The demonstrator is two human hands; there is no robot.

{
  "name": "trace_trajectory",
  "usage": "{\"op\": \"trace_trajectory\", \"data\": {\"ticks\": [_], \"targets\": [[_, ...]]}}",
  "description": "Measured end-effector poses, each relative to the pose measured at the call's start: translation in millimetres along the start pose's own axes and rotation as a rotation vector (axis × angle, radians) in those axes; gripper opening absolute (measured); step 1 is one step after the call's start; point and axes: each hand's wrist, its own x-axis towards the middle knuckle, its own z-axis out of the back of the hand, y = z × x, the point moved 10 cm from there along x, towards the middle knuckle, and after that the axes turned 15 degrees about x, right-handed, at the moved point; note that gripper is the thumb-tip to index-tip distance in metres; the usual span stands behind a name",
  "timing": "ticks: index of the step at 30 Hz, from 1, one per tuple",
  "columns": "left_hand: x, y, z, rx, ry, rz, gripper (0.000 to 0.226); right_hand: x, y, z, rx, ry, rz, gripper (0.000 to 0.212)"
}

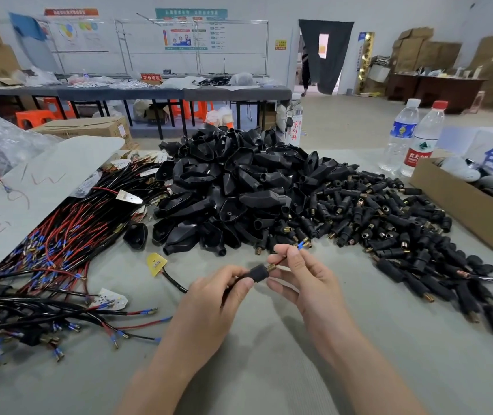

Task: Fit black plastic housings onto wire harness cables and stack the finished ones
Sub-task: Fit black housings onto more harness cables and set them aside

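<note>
tabletop (269, 369), grey, fills the bottom of the frame, and just above it in the lower centre the person's two hands meet. the left hand (218, 295) has thumb and fingers curled round a small black sleeve housing (258, 273) with a brass threaded end; a black cable (176, 284) appears to run from it back to a yellow terminal plate (156, 262) lying on the table to the left. the right hand (302, 277) pinches the red wire (279, 260) that comes out of the brass end, its blue crimp terminal (300, 247) sticking up past the fingertips. judged from this, the sleeve is threaded onto this one cable and the larger shell is not yet on it.

left of the hands, from lower left to mid left, lies a spread of harness cables (59, 250), red and black with blue terminals; which of them are finished cannot be told. centre of the frame holds a tall heap of large black plastic housings (233, 187), and to its right a wide scatter of small brass-tipped sleeves (389, 223). with both heaps so full, most of the work seems left. farther right sit a cardboard box (461, 211) and two water bottles (401, 136); a long workbench (149, 92) crosses the upper left.
</note>
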Motion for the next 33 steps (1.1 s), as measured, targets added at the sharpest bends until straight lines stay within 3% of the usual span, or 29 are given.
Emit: {"op": "trace_trajectory", "data": {"ticks": [4,7,12,23,28,33], "targets": [[-0.4,1.8,5.7,0.032,-0.019,0.017,0.035,2.3,7.6,9.5,0.058,-0.070,0.041,0.026],[-0.9,-0.3,7.0,0.086,-0.032,0.004,0.027,4.7,11.4,22.9,0.148,-0.140,0.028,0.026],[-0.8,-2.3,13.1,0.062,-0.099,0.022,0.035,3.8,-0.7,15.7,0.253,-0.100,-0.080,0.031],[-3.9,-19.4,24.3,0.250,-0.202,-0.068,0.010,-0.9,-15.7,9.2,0.234,-0.099,-0.170,0.029],[-2.2,-11.1,19.0,0.170,-0.118,-0.008,0.015,-0.1,-16.1,9.5,0.184,-0.093,-0.139,0.029],[0.5,-13.2,22.2,0.294,-0.106,-0.074,0.008,2.7,-3.0,25.8,0.222,-0.184,-0.085,0.026]]}}
